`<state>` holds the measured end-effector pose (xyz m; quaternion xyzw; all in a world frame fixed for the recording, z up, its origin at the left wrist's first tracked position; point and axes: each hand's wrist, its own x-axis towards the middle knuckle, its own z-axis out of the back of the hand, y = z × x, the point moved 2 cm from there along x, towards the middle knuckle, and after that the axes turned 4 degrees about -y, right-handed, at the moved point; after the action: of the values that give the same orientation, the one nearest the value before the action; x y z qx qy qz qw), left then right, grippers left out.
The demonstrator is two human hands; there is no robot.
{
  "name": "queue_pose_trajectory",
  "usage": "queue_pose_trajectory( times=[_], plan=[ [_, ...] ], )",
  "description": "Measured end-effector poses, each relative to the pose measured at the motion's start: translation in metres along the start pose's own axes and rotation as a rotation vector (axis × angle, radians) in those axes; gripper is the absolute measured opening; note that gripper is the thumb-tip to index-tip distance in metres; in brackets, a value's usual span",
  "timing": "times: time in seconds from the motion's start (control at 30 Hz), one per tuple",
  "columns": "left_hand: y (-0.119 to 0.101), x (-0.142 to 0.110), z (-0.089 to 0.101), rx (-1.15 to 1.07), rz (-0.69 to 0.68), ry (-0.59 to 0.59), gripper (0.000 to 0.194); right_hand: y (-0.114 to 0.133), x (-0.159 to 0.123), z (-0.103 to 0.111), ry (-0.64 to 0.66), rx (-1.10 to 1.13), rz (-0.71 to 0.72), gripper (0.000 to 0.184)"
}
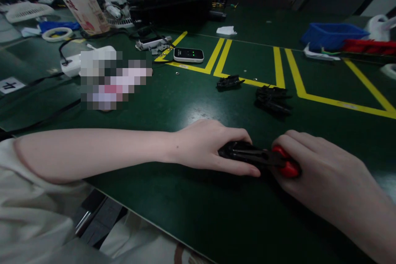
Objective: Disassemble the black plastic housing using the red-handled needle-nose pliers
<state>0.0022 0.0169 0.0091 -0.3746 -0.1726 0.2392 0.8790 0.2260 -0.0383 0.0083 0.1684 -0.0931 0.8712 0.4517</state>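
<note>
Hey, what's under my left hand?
Under your left hand, a black part pokes out of the grip, toward the red-handled tool in your right hand. The green table shows around it. Whatever your left hand covers, including the part's other end, can't be seen.

Both hands worked close together above a green table (179, 198).
The left hand (206, 142) gripped a black part (235, 149); the right hand (324, 169) clasped a red-handled tool (290, 168).
</note>
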Motion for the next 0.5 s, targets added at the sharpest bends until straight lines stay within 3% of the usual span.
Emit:
queue_pose_trajectory(
  times=[0.27, 0.4, 0.5],
  plan=[
    [-0.001, -0.002, -0.002, -0.035, -0.018, -0.029, 0.044, -0.008, -0.002, 0.018, 0.008, 0.06, -0.161, 0.013],
    [-0.001, -0.003, -0.001, -0.062, -0.036, -0.036, 0.055, -0.014, -0.004, 0.02, -0.049, 0.256, -0.395, 0.019],
    [-0.001, -0.003, -0.001, -0.05, -0.054, -0.029, 0.052, -0.015, -0.005, 0.016, -0.129, 0.414, -0.574, 0.018]
  ],
)
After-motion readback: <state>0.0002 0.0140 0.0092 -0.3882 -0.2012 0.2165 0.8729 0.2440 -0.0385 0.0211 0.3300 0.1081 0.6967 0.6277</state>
